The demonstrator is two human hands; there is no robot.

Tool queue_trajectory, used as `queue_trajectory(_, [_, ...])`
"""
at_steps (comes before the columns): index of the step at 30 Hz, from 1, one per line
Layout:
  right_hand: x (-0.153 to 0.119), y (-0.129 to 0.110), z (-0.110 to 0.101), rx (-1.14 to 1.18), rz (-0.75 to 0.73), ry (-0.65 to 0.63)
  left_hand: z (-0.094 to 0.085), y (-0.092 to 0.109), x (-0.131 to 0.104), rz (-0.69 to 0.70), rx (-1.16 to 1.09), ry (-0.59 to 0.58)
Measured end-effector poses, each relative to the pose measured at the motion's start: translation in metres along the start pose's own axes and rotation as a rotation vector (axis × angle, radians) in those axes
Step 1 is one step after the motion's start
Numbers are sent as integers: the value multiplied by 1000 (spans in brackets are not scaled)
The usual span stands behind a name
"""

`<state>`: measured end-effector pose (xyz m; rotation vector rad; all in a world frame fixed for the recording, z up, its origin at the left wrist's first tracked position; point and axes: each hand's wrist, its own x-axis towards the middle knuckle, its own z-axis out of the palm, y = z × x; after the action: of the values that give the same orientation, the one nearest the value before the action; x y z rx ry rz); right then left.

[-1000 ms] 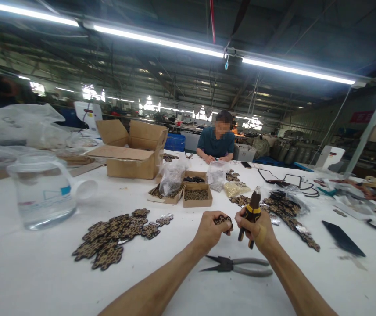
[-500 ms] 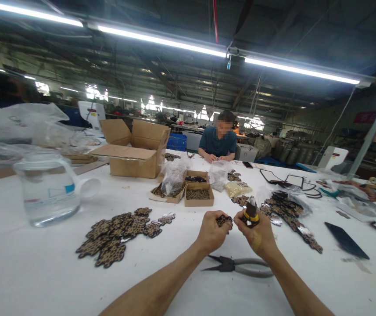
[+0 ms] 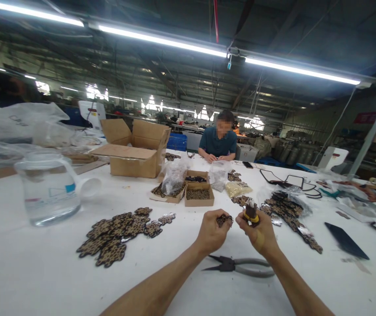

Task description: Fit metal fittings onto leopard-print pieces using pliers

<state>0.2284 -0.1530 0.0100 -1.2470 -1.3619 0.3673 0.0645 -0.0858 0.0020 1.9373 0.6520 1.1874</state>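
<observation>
My left hand (image 3: 213,231) is closed round a small leopard-print piece (image 3: 222,220) with a dark edge. Just to its right, my right hand (image 3: 259,230) grips a tool with yellow-and-black handles (image 3: 251,213); its lower part is hidden in the palm. A narrow gap parts the two hands. Below them, grey-handled long-nose pliers (image 3: 237,264) lie on the white table (image 3: 174,281). One pile of leopard-print pieces (image 3: 115,232) lies to the left, another pile (image 3: 284,210) to the right. Beyond my hands stands a small box of brass-coloured bits (image 3: 198,195).
A clear water jug (image 3: 50,188) stands at the left, near an open cardboard box (image 3: 135,153). Plastic bags (image 3: 174,175) lie by the small boxes. A dark flat panel (image 3: 346,240) is at the right. Across the table sits a person (image 3: 219,138).
My right hand has shifted slightly right with the tool, widening the gap to my left hand. My left hand has hardly moved.
</observation>
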Motion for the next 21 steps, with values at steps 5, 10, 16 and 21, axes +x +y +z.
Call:
queue_trajectory(5, [1,-2,0,113,175,-88,-1,10,-4,100,138,-13])
queue_trajectory(10, [2,-1,-2,159,240,-103,-1,15,-5,159,198,-27])
queue_trajectory(16, [4,-3,-5,189,308,-163,-3,18,-2,180,178,-80])
queue_trajectory(21, [3,-7,-9,288,345,-205,-6,22,0,210,135,-138])
